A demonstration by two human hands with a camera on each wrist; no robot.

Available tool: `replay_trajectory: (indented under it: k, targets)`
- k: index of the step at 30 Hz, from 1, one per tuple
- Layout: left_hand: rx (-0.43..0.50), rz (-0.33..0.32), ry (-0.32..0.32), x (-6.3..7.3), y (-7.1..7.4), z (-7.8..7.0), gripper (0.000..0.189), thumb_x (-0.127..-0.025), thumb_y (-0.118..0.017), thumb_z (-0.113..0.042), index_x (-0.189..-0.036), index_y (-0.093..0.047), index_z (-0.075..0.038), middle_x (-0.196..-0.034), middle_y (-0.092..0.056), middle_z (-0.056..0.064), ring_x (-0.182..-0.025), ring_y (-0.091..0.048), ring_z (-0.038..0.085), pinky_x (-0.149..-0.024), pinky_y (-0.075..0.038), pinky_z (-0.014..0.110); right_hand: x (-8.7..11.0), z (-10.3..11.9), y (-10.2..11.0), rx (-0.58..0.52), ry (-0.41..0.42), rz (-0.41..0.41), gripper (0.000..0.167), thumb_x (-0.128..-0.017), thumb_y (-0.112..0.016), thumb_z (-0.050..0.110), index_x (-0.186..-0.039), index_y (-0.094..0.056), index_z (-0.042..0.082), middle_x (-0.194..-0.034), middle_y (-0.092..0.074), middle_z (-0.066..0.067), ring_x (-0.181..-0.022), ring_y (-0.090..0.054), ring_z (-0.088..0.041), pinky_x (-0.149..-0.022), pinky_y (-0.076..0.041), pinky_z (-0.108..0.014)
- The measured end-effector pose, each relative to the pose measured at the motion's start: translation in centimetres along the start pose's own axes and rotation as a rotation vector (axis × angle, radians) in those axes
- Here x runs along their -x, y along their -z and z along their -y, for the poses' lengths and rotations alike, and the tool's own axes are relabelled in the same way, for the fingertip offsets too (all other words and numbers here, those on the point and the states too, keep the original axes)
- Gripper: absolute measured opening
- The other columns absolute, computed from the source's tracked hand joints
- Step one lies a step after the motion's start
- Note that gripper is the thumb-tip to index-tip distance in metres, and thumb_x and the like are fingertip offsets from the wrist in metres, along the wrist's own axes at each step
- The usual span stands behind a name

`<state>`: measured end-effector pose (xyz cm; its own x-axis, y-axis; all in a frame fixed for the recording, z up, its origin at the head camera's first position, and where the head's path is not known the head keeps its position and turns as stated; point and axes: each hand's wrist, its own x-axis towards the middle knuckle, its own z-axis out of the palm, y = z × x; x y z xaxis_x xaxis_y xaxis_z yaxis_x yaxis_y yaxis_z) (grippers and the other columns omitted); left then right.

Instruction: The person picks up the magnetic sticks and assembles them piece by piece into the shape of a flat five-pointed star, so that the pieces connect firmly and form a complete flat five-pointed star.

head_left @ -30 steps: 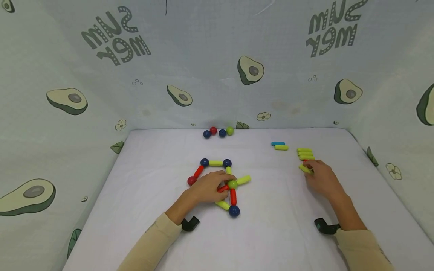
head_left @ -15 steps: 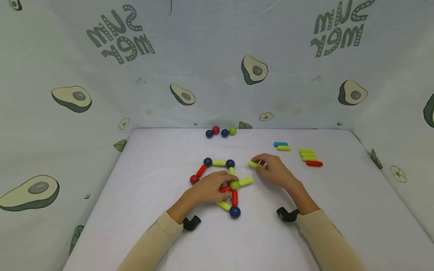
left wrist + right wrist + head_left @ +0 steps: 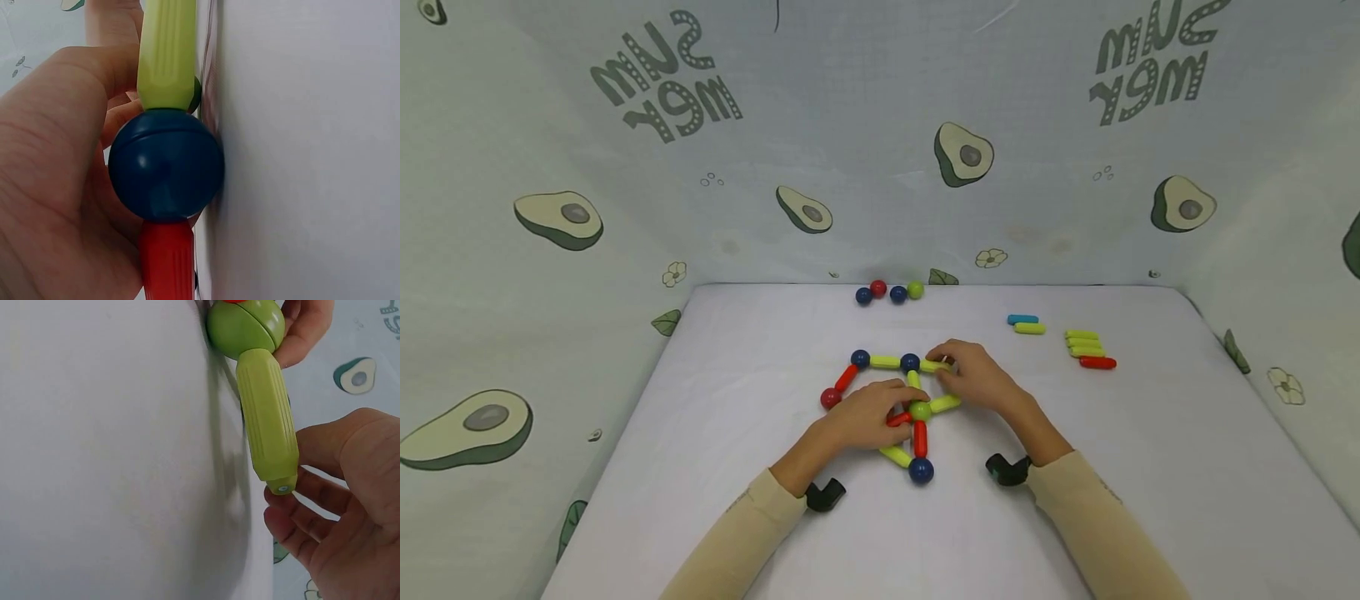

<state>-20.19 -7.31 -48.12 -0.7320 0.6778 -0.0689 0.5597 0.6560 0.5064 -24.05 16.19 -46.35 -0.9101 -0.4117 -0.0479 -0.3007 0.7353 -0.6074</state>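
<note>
A flat figure of magnetic rods and balls lies mid-table. My left hand [image 3: 868, 412] holds it, index finger and thumb curled about the red rod [image 3: 898, 418] and green ball [image 3: 920, 411]. In the left wrist view, a dark blue ball [image 3: 165, 165] joins a lime rod [image 3: 167, 56] and a red rod [image 3: 169, 259] beside the palm. My right hand [image 3: 981, 379] pinches another lime magnetic rod [image 3: 934, 366], its left end right at the upper-right blue ball [image 3: 910, 362]. In the right wrist view, a lime rod [image 3: 267, 415] sticking out from the green ball partly covers the fingers.
Several loose balls, including a red ball [image 3: 878, 288], lie at the back edge. At the back right are a blue rod [image 3: 1023, 319] with a lime one, then stacked lime rods [image 3: 1082, 342] and a red rod [image 3: 1098, 363]. A patterned cloth [image 3: 880, 167] hangs behind the table.
My right hand has carried a lime rod from the right-hand pile leftward to the figure's upper-right blue ball. The left hand keeps its hold on the figure.
</note>
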Motion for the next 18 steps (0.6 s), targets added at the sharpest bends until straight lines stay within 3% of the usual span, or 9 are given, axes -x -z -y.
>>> replay_trajectory:
  k: [4,8,14,18]
  targets:
    - [-0.003,-0.007,0.015,0.0,0.1,-0.3,0.046,-0.092,-0.067,-0.032,-0.138,-0.063,-0.031,-0.107,-0.058,-0.007,-0.081,-0.052,0.006,-0.061,-0.042,0.02,-1.0,-0.4,0.8,0.009,-0.025,-0.016,0.029,-0.103,-0.061,0.02,-0.129,-0.067,0.007,-0.121,-0.07,-0.009,-0.107,-0.062,-0.026,-0.09,-0.055,-0.043]
    - [-0.01,-0.012,0.041,0.0,0.1,-0.4,0.043,-0.09,-0.068,-0.029,-0.133,-0.063,-0.031,-0.107,-0.057,-0.008,-0.083,-0.053,0.007,-0.062,-0.044,0.021,-3.2,-1.1,1.7,0.001,-0.035,-0.066,0.033,-0.105,-0.059,0.02,-0.134,-0.063,0.005,-0.125,-0.067,-0.012,-0.111,-0.061,-0.03,-0.093,-0.054,-0.046]
    - [0.007,-0.005,0.076,0.1,0.0,-0.2,0.041,-0.087,-0.069,-0.028,-0.128,-0.064,-0.032,-0.109,-0.056,-0.008,-0.089,-0.053,0.007,-0.066,-0.045,0.022,-7.5,-1.5,2.1,0.008,-0.06,-0.07,0.049,-0.107,-0.055,0.021,-0.152,-0.044,0.007,-0.155,-0.045,-0.015,-0.129,-0.056,-0.036,-0.106,-0.049,-0.054]
    - [0.014,-0.008,0.07,0.1,-0.1,0.0,0.039,-0.088,-0.069,-0.028,-0.127,-0.064,-0.032,-0.108,-0.056,-0.009,-0.088,-0.053,0.007,-0.065,-0.045,0.022,-9.8,-1.6,2.0,0.036,-0.039,-0.068,0.052,-0.107,-0.051,0.018,-0.157,-0.037,0.008,-0.165,-0.03,-0.016,-0.138,-0.05,-0.039,-0.113,-0.043,-0.055]
